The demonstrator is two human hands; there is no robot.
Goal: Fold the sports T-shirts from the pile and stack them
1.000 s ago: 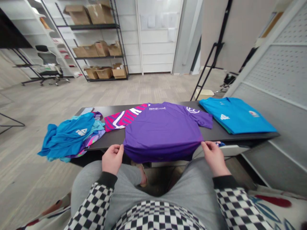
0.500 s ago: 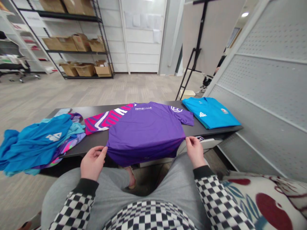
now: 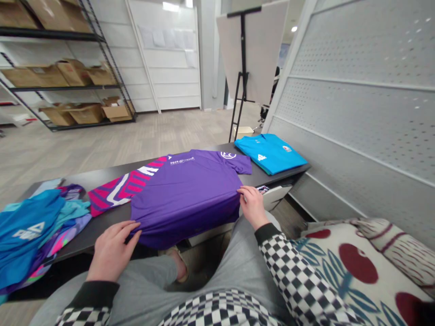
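A purple T-shirt (image 3: pixel 190 183) lies spread over the dark table, its lower part hanging past the near edge. It has one pink-and-white patterned sleeve and one purple sleeve with a round white logo. My left hand (image 3: pixel 113 249) grips the shirt at its near left side, fingertips above the cloth and thumb below. At the near right side, my right hand (image 3: pixel 252 204) pinches the same shirt between thumb and fingers. Folded blue T-shirts (image 3: pixel 272 154) lie stacked beyond the purple sleeve. To the left is a loose heap topped by a crumpled blue shirt (image 3: pixel 30 231).
The dark table (image 3: pixel 105 219) runs across in front of my knees. Below its right part, a white drawer (image 3: pixel 275 197) stands pulled out. A perforated grey panel (image 3: pixel 340 113) borders the right side, with a patterned cushion (image 3: pixel 343 267) beside me. Beyond are an easel (image 3: pixel 243 59) and a shelf of cardboard boxes (image 3: pixel 84 113).
The view has swung to the right, so things sit further left. My left hand's fingers have straightened and lie over the shirt's edge. The shirt stays spread on the table.
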